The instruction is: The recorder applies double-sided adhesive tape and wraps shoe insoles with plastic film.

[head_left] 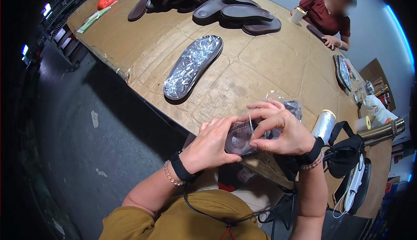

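Observation:
A dark brown shoe sole lies at the table's near edge, with clear plastic film over part of it. My left hand grips the sole's near left end, fingers on top and thumb along the side. Above the sole, my right hand pinches the film between thumb and fingertips. The far part of this sole is partly hidden behind my right hand. Farther up the table rests another sole wrapped in shiny film, touched by neither hand.
Several dark brown soles are piled at the far side. A roll of film stands right of my right hand, near a black bag and a metal tube. Across the cardboard-covered table a person handles a sole.

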### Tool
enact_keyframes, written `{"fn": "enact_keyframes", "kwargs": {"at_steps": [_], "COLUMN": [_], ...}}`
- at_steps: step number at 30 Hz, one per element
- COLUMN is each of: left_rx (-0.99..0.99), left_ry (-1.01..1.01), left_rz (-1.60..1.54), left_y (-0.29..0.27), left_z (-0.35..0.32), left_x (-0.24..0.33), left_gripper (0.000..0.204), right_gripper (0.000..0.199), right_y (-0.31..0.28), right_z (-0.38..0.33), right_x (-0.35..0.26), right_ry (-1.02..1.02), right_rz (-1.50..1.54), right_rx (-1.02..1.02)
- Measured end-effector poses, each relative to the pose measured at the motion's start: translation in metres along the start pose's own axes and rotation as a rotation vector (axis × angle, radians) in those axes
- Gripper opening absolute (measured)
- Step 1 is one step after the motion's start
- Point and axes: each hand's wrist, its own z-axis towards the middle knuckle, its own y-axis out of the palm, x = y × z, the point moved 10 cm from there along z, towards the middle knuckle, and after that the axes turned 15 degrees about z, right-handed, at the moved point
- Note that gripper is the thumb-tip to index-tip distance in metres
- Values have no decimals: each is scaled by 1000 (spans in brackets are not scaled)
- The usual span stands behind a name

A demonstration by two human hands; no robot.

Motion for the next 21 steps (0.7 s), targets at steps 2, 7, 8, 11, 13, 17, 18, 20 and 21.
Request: {"fn": "enact_keyframes", "kwargs": {"at_steps": [2,7,8,11,13,17,18,20,21], "left_rx": [-1,-25,-25,-13,-36,-32,-32,-64,-64], "left_ry": [0,-14,-13,-9,-9,38,37,52,50], "left_rz": [2,-32,-33,-32,-67,-63,-56,-75,-73], "left_y": [0,0,0,-2,-3,-12,-14,-14,-15], "left_z": [0,0,0,-1,2,5,6,7,7], "left_x": [0,-1,-1,-2,-6,-12,-14,-15,-17], "left_gripper": [100,100,100,101,104,108,108,109,109], "right_gripper": [9,17,17,42,44,46,45,30,22], "right_y": [-9,-63,-67,-56,-39,-8,-2,-5,-6], "right_z": [-2,-23,-28,-38,-35,-25,-23,-22,-20], "right_x": [-5,-13,-14,0,-1,10,11,7,13], "right_ry": [-26,-94,-93,35,57,85,85,61,104], "right_rz": [-63,-35,-36,16,-118,-290,-304,-324,-349], "right_rx": [46,382,383,269,236,148,128,176,137]}}
